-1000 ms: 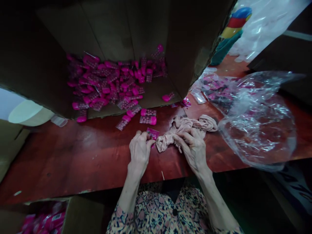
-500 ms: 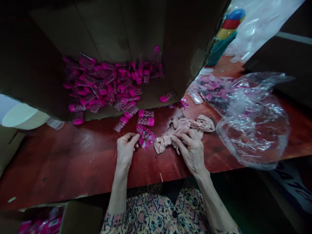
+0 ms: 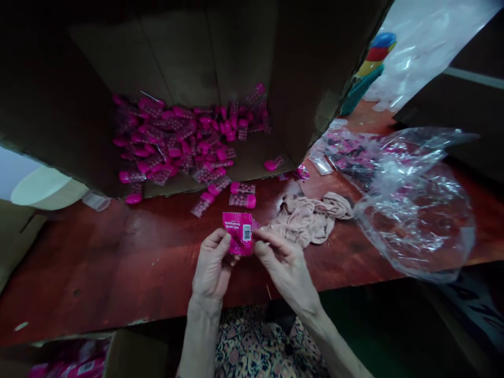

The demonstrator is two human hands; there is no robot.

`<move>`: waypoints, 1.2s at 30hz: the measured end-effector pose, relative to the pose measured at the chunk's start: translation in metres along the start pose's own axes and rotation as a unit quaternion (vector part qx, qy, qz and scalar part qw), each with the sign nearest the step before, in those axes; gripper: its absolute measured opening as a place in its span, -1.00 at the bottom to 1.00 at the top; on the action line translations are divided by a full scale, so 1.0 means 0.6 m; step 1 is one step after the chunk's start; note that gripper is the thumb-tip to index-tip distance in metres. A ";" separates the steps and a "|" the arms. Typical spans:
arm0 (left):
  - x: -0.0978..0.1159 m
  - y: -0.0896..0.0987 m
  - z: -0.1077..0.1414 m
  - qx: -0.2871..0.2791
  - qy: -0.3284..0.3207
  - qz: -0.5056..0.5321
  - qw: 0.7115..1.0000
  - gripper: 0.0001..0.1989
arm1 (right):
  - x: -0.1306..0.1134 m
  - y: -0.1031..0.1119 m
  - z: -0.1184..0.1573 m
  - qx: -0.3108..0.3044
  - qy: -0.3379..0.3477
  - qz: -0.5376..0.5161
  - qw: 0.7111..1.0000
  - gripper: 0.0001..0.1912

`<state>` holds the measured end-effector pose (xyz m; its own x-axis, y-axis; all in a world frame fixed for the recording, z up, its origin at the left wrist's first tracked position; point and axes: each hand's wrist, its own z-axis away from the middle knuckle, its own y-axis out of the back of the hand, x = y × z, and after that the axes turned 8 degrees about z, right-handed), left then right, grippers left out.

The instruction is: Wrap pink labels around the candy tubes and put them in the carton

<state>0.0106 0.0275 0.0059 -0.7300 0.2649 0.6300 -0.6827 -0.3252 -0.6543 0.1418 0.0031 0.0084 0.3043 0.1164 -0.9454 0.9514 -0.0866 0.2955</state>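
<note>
A small flat pink packet [image 3: 237, 239] with a white barcode label faces up between my hands, just above the front of the table. My left hand [image 3: 212, 260] pinches its left lower edge between thumb and fingers. At the packet's right edge, the thumb and fingertips of my right hand [image 3: 285, 268] are closed on it. Close beyond lie clear tubes with pink caps and pink balls inside, one of them a tube [image 3: 242, 201] just above the packet. A crumpled pale pink cloth [image 3: 305, 220] lies right of the packet, beyond my right hand.
A large cardboard box [image 3: 299, 105] on its side holds a heap of pink-capped tubes [image 3: 177, 139]. On the right a clear plastic bag [image 3: 417, 226] spreads over the red table [image 3: 114, 262]. A white bowl [image 3: 47, 189] stands left; an open carton [image 3: 134, 354] sits below the edge.
My right hand has left the cloth and moved left to the packet. The packet, in my left hand, has turned so its barcode shows. The view has shifted slightly.
</note>
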 end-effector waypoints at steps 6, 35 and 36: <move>-0.011 -0.001 0.009 0.016 -0.096 -0.070 0.993 -0.83 | -0.002 -0.021 0.005 0.097 -0.007 0.013 0.995 -0.65; -0.021 0.004 0.013 0.081 -0.081 -0.018 0.993 -0.87 | 0.021 -0.060 0.011 0.000 -0.143 -0.148 0.979 -0.67; -0.021 0.005 0.011 0.082 -0.076 -0.016 0.994 -0.86 | 0.021 -0.062 0.012 0.004 -0.135 -0.131 0.982 -0.65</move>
<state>0.0181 0.0168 -0.0014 -0.6865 0.1416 0.7132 -0.6820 -0.4655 -0.5640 0.1098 0.0010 -0.0154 0.0237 -0.1316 -0.9910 0.9947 -0.0961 0.0366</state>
